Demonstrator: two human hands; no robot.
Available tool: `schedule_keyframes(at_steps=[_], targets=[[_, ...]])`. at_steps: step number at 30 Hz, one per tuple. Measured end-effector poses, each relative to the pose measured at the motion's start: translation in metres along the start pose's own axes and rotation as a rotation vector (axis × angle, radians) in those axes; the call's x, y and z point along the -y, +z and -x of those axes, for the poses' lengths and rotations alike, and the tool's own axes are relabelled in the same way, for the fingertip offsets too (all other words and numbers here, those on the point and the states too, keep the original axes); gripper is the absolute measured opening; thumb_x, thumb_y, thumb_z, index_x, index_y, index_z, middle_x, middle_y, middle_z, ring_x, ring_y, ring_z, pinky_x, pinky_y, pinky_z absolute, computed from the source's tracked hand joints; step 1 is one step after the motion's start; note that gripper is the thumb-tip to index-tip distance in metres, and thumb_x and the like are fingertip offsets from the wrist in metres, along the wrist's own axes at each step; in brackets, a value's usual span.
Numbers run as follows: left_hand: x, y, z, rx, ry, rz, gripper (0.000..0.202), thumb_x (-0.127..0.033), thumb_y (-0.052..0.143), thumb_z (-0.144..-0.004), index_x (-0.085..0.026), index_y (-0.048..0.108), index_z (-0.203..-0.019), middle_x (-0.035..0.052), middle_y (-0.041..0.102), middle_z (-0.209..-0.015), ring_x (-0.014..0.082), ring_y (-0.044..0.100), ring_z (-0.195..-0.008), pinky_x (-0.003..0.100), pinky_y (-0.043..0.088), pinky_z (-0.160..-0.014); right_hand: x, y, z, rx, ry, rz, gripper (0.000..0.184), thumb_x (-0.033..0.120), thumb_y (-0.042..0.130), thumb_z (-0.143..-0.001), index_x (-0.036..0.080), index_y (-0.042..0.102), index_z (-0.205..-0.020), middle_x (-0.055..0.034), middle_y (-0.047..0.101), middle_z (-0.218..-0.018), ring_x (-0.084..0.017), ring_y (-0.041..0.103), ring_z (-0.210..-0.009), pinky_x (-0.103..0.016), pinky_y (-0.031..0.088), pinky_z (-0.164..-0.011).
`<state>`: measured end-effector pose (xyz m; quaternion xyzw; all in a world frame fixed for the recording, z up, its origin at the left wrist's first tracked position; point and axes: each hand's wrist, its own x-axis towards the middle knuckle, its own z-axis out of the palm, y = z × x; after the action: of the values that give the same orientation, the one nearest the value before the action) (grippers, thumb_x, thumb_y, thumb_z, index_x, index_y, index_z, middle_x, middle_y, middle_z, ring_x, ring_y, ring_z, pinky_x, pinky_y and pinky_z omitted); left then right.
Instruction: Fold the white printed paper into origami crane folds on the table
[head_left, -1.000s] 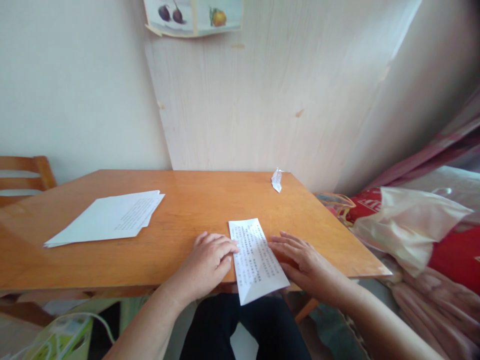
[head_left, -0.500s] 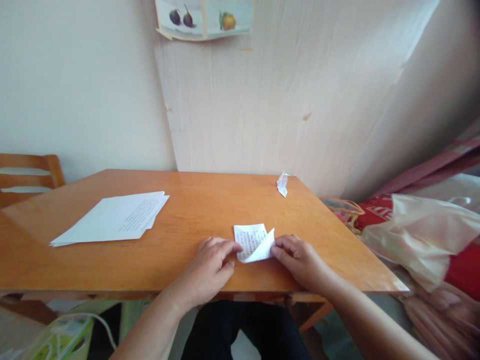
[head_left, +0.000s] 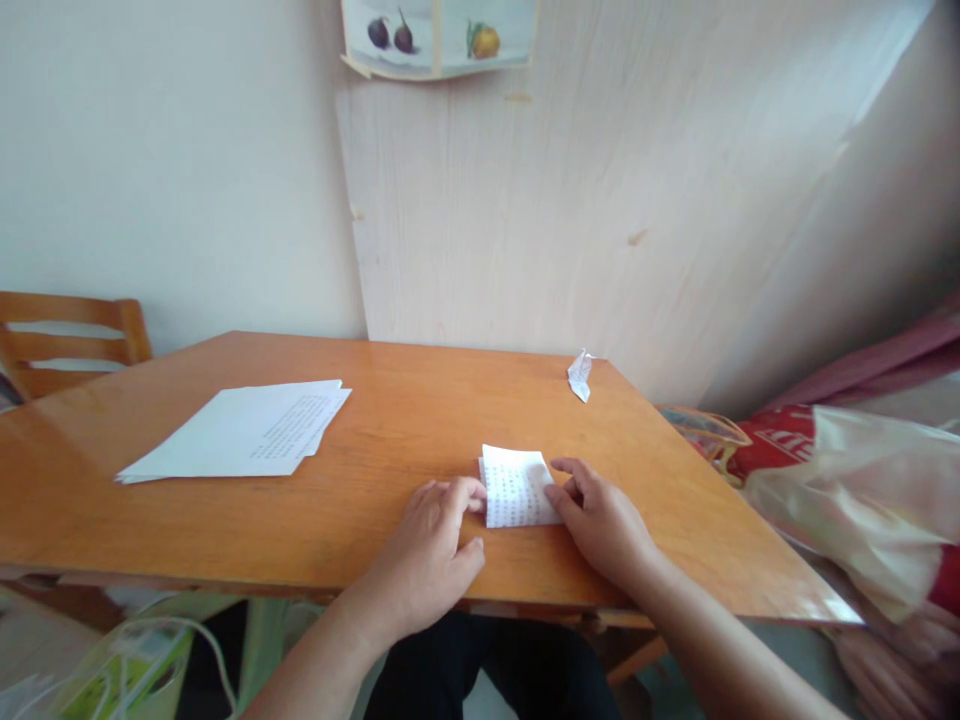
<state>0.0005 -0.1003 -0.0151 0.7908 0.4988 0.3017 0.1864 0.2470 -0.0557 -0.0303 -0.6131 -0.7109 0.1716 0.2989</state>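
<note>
A small folded sheet of printed paper [head_left: 516, 487] lies flat on the wooden table [head_left: 390, 440] near its front edge. My left hand [head_left: 431, 555] rests palm down, and its fingertips press on the paper's left edge. On the paper's right edge lie the bent fingers of my right hand [head_left: 600, 520]. Both hands pin the folded paper to the table.
A stack of printed white sheets [head_left: 247, 440] lies at the table's left. A small folded paper figure [head_left: 580, 375] stands at the far right corner. A wooden chair [head_left: 67, 340] is at the left, and plastic bags [head_left: 847, 480] are piled at the right.
The long sheet that hung over the table's edge has been folded in half into a small rectangle. My hands moved up onto the table and flattened it.
</note>
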Motion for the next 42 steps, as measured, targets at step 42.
schedule_keyframes(at_steps=[42], targets=[[-0.007,0.004,-0.002,0.123,0.131,-0.274,0.030,-0.019,0.048,-0.092,-0.024,0.064,-0.117,0.0050,0.060,-0.140,0.0279,0.040,-0.139,0.050,0.031,-0.116,0.027,-0.002,0.014,0.002,-0.394,0.241,0.032,0.028,0.043,-0.101,0.019,0.065,-0.122,-0.0113,0.069,-0.121,-0.026,0.064,-0.111,-0.040,0.048,-0.097]])
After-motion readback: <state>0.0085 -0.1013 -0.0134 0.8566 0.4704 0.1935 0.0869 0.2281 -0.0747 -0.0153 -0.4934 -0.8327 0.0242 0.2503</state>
